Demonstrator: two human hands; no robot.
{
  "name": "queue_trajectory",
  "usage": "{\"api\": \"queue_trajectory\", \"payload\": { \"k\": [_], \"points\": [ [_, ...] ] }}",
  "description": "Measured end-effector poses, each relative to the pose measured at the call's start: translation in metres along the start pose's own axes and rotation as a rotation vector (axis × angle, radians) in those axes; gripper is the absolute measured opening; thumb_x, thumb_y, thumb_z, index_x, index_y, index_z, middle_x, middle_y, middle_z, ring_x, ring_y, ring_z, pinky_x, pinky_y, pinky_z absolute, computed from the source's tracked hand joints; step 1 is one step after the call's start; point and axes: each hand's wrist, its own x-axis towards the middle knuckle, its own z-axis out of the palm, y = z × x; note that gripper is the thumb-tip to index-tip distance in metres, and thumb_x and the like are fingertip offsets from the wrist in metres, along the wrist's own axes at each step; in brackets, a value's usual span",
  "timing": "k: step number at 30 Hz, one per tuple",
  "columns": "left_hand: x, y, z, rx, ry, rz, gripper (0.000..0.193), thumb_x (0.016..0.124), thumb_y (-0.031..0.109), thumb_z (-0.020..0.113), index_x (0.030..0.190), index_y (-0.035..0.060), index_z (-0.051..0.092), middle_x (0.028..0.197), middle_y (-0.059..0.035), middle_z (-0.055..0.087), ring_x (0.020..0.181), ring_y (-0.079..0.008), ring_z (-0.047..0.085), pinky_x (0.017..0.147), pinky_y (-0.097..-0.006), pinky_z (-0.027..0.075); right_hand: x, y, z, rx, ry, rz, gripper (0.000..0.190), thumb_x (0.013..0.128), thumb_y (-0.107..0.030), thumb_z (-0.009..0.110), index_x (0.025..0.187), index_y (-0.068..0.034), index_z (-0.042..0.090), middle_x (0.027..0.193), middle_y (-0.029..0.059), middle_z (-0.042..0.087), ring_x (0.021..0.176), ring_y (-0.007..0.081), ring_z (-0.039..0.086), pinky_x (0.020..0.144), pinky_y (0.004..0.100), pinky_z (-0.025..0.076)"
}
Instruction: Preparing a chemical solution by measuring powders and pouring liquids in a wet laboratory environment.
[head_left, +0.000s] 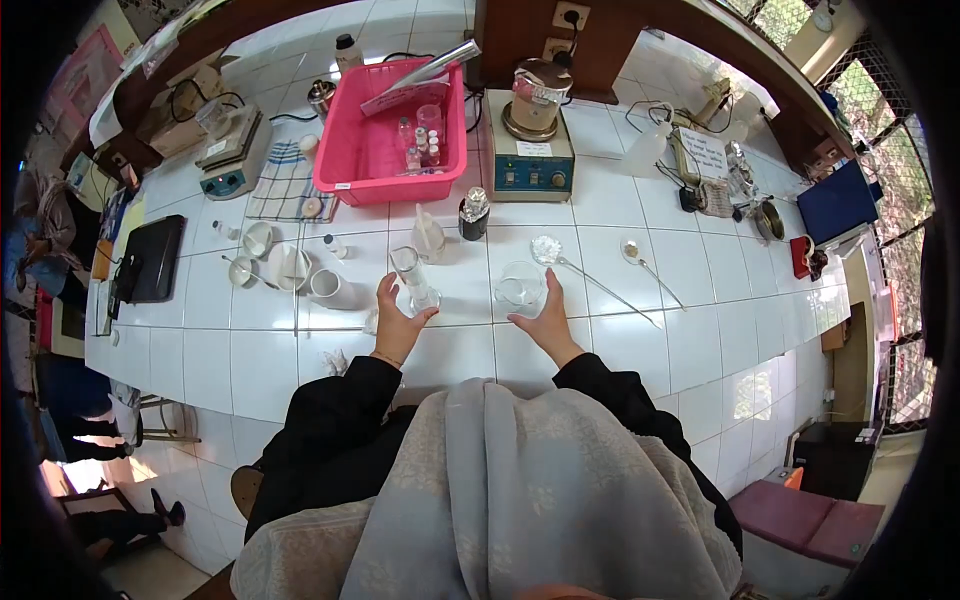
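My left hand (399, 321) is beside a glass measuring cylinder (412, 274), its thumb and fingers spread at the lower left of the glass; whether it touches is not clear. Thumb and fingers apart, my right hand (549, 319) lies at the right side of a glass beaker (519, 288); contact cannot be told. Behind the cylinder are a plastic wash bottle (428, 236) and a dark bottle with a foil-covered top (474, 215). A watch glass with white material (546, 250) and a long metal spatula (611, 291) lie right of the beaker.
A pink plastic basket (390, 191) holds small vials. A hotplate (531, 169) carries a covered beaker. White mortars (330, 289) and dishes stand at left, near a closed black laptop (152, 259). A smaller dish (631, 252) with brownish material lies right. People are at the far left.
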Motion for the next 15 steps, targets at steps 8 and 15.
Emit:
{"api": "queue_trajectory", "payload": {
  "k": [8, 15],
  "points": [
    [-0.065, 0.036, -0.069, 0.167, -0.382, 0.277, 0.035, 0.073, 0.01, 0.06, 0.106, 0.0054, 0.049, 0.108, -0.0123, 0.05, 0.098, -0.0271, 0.05, 0.081, -0.0345, 0.041, -0.087, 0.021, -0.03, 0.657, 0.048, 0.556, 0.017, 0.087, -0.016, 0.043, 0.077, -0.002, 0.044, 0.056, 0.002, 0.047, 0.052, 0.0094, 0.048, 0.059, 0.0259, 0.046],
    [-0.044, 0.069, -0.093, 0.183, -0.713, -0.161, 0.025, 0.075, -0.003, 0.045, 0.096, 0.0063, 0.055, 0.102, -0.0129, 0.055, 0.086, -0.0269, 0.056, 0.079, -0.0339, 0.042, -0.069, -0.046, 0.003, 0.24, -0.147, -0.168, 0.015, 0.087, -0.013, 0.043, 0.082, -0.001, 0.05, 0.059, 0.0054, 0.051, 0.053, 0.0148, 0.052, 0.055, 0.0265, 0.045]
  ]
}}
